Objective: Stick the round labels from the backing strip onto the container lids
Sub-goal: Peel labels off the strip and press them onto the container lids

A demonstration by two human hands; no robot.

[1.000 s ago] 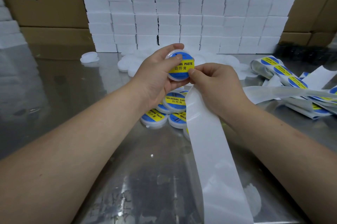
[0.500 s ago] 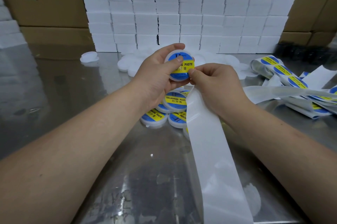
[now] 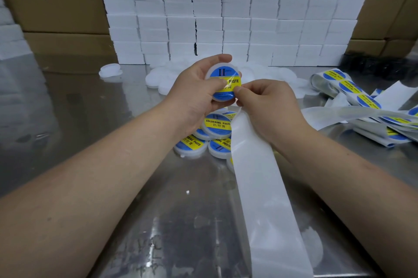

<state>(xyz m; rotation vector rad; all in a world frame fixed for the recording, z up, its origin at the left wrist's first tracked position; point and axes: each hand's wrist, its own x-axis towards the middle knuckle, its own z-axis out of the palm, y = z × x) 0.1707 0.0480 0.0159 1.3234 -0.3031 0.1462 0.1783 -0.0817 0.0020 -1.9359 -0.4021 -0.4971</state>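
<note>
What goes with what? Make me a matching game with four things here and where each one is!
Things:
1. held container
2. bare backing strip
3. labelled containers
4. strip with labels

Places:
A. on the table, far right
B. in the left hand
C. piled on the table just below both hands
D. trailing from the right hand toward the camera

Pairs: 1-B, 2-D, 3-C, 4-A
</note>
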